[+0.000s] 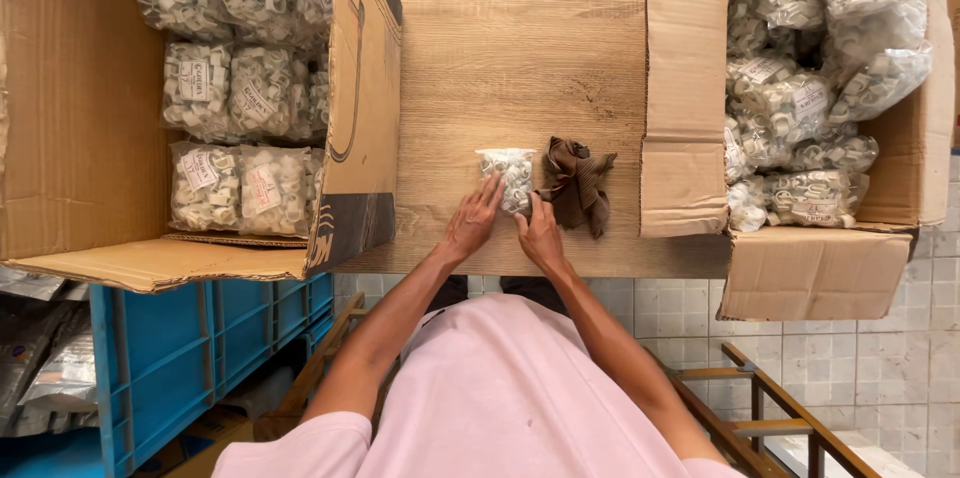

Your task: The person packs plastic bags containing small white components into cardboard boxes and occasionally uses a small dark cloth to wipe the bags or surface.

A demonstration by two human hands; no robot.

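Left hand (472, 223) and right hand (540, 235) – fingers pressed on clear bag of white fittings (509, 176), brown cloth (577, 183) beside

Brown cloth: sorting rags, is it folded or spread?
Neither: the brown cloth lies crumpled on the wooden table, beside the right hand.

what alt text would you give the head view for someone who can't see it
Seen from above, a person's left hand and right hand press on a small clear bag of white parts on a wooden table, a crumpled brown cloth just right of it. Open cardboard boxes of similar bags flank the table.
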